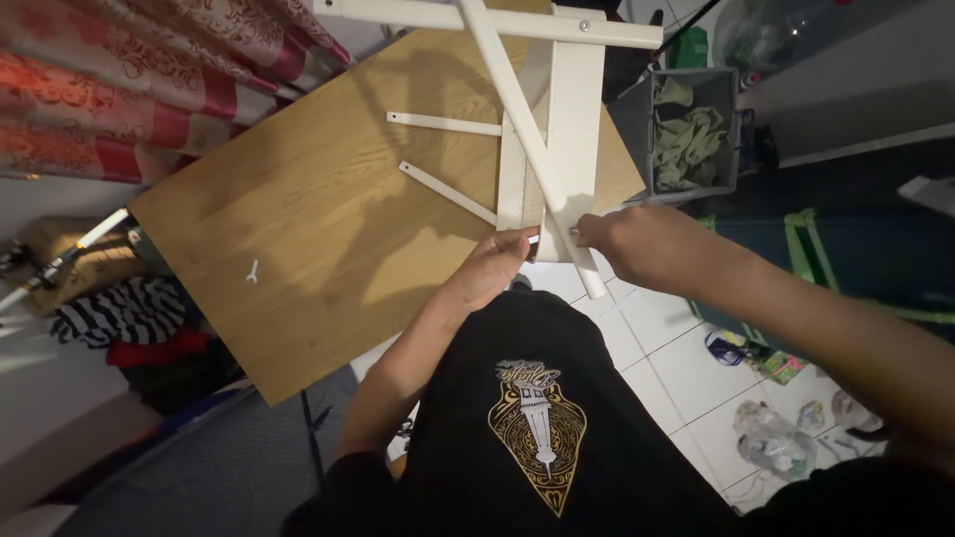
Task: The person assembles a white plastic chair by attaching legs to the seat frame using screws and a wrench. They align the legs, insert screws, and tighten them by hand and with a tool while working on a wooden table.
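Both hands, left hand [494, 267] and right hand [615, 234], grasp the white frame [575, 119] at the tabletop [298, 229] edge.

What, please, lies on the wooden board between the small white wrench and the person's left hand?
In the head view, only bare wooden board lies between the small white wrench and the left hand.

Head camera looks steeply down, close over the wooden board [328, 229].

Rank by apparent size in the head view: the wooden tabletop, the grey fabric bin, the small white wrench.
1. Light-brown rectangular wooden tabletop, by far the largest.
2. Grey fabric bin holding green cloth.
3. Small white wrench lying on the tabletop, smallest.
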